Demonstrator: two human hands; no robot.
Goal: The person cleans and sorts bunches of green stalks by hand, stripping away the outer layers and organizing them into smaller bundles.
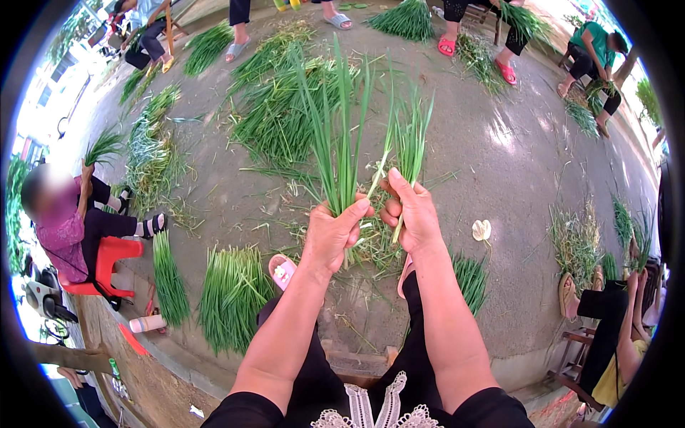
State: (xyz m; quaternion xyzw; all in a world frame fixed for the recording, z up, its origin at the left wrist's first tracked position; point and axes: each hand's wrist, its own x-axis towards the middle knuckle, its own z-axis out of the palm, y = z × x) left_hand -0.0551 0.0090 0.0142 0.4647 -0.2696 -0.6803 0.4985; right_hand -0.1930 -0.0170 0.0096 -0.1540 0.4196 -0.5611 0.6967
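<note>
My left hand [336, 230] grips a bunch of long green garlic chives [342, 155] by the lower stems, the leaves pointing up and away from me. Close beside it on the right, my right hand [409, 211] holds a smaller bunch of chives [411, 142], its pale stem ends poking out below the fingers. A single stalk [381, 166] slants up between the two hands; which hand holds it, I cannot tell. Under both hands, loose trimmings [374, 243] lie scattered on the concrete between my pink slippers.
A large chive heap [289, 117] lies ahead. Neat piles rest left [234, 299] and right [470, 281] of my feet. A person on a red plastic stool [109, 262] sits at left, near a bottle [147, 323]. Several other people sit around with chives.
</note>
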